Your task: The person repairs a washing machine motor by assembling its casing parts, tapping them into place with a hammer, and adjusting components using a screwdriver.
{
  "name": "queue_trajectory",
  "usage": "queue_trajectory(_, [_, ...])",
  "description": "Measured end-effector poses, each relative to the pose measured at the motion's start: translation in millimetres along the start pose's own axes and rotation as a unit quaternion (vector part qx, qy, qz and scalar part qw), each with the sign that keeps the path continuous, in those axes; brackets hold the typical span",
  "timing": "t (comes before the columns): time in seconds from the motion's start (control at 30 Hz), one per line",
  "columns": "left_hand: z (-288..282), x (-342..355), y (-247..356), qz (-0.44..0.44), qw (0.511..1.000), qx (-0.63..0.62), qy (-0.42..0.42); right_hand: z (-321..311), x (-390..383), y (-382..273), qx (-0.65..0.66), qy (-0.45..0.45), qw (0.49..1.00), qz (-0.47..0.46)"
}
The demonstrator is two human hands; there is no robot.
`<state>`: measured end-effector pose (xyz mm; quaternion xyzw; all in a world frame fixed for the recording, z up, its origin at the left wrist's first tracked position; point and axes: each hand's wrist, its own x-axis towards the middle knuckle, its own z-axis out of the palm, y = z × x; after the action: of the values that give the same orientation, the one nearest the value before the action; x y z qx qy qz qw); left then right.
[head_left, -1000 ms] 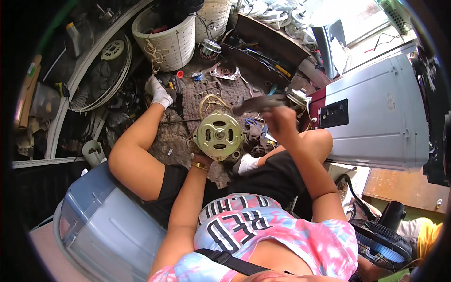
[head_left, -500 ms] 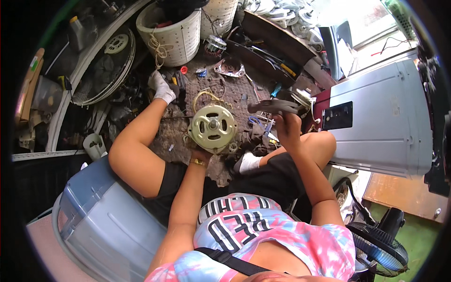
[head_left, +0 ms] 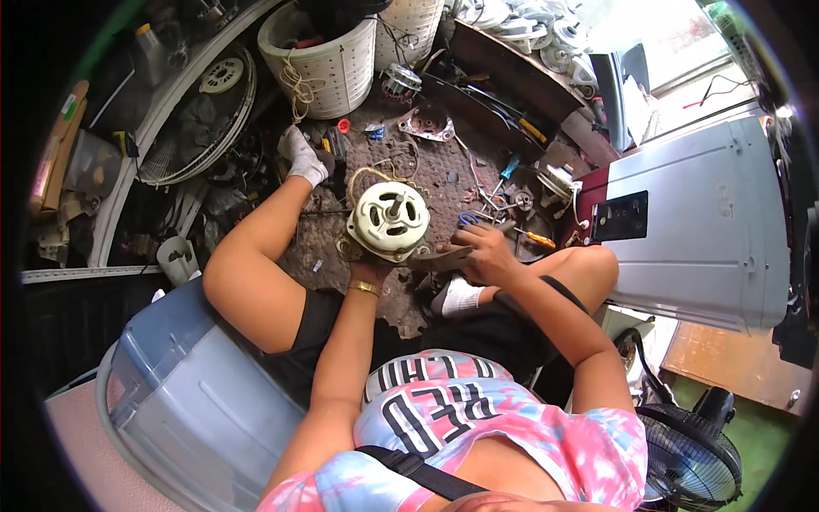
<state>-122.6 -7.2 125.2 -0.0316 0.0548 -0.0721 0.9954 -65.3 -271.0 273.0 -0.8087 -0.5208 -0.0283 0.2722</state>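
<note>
A person's left hand (head_left: 368, 270) held a pale-metal electric motor (head_left: 394, 219) at frame center, likely heavy and rigid, best gripped by its casing rim (head_left: 368, 245); the right hand (head_left: 488, 254) clasped a dark tool (head_left: 445, 258).

Cluttered indoor workspace with a dark brown floor (head_left: 299, 249) partly covered by a rough, worn mat (head_left: 438, 160), a pale frame (head_left: 90, 275) edging the shadowed left side, glaring daylight entering through a window-like opening (head_left: 636, 34) at upper right, and a brown wooden panel (head_left: 734, 363) beside a green surface (head_left: 755, 452) at lower right.
</note>
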Motion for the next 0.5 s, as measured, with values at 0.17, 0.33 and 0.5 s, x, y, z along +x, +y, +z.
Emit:
queue_trajectory(0.17, [1.9,8.0,17.7,-0.03,0.997,0.064,0.03,26.2,-59.7,111.5,-0.003,-0.015,0.973,0.228])
queue_trajectory(0.33, [20.3,16.9,-14.0,-0.04,0.989,0.047,0.136,41.1,-127.1,159.6,-0.143,-0.119,0.896,0.403])
queue_trajectory(0.5, [11.4,-7.9,6.6,-0.018,0.972,0.114,0.205,28.4,13.6,38.1,-0.004,0.027,0.994,0.102])
